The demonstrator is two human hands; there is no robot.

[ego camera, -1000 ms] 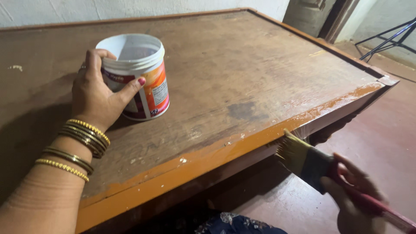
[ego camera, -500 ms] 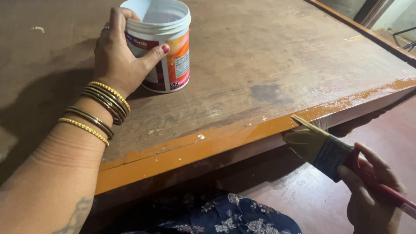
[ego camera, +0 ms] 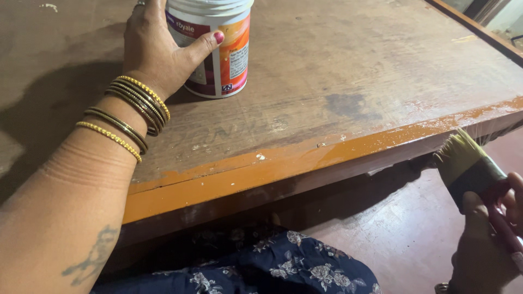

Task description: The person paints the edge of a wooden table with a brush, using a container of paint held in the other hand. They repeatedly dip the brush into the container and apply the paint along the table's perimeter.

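Observation:
My left hand (ego camera: 158, 51) grips a white paint tub (ego camera: 220, 46) with an orange and maroon label, standing upright on the brown wooden board (ego camera: 338, 60). Several bangles ring that wrist. My right hand (ego camera: 490, 239) at the lower right holds a wide flat paintbrush (ego camera: 471, 163) by its red handle. The bristles point up and left and sit just below the board's front edge (ego camera: 305, 163), which is coated in wet orange-brown paint. The tub's top is cut off by the frame.
The board's raised rim (ego camera: 474, 27) runs along the far right. Below the front edge lies a reddish floor (ego camera: 392, 228). Dark floral cloth (ego camera: 261, 272) covers my lap at the bottom. White specks dot the board near the painted edge.
The view has dropped lower and nearer. The brush has slid to the right along the painted front edge. My left hand has kept its grip on the tub.

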